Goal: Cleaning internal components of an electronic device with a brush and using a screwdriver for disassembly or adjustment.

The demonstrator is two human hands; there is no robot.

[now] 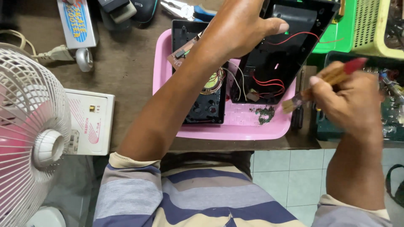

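Two hands in my view. My right hand (351,101) is closed around a paintbrush (326,82), wooden handle with a red end; its long axis runs diagonally, red end up-right, bristles pointing down-left just at the right rim of the pink tray (162,63). My left hand (242,31) is curled over the black plastic housing (286,59), thumb pressed on its upper inside edge, holding it tilted up; its open side faces me, red and white wires inside. The housing's lower end rests in the tray, long axis leaning up-right.

The tray also holds a second black shell (208,105) lying flat, a brown circuit board (181,56) and a small heap of dark debris (264,113) beside the bristles.

Left on the table: a white rectangular box (90,122) with a red-marked label, and a blue-and-white printed package (78,21) above it. A white fan (29,130) stands far left. Green (336,35) and yellow baskets (374,29) sit upper right; contents unclear.
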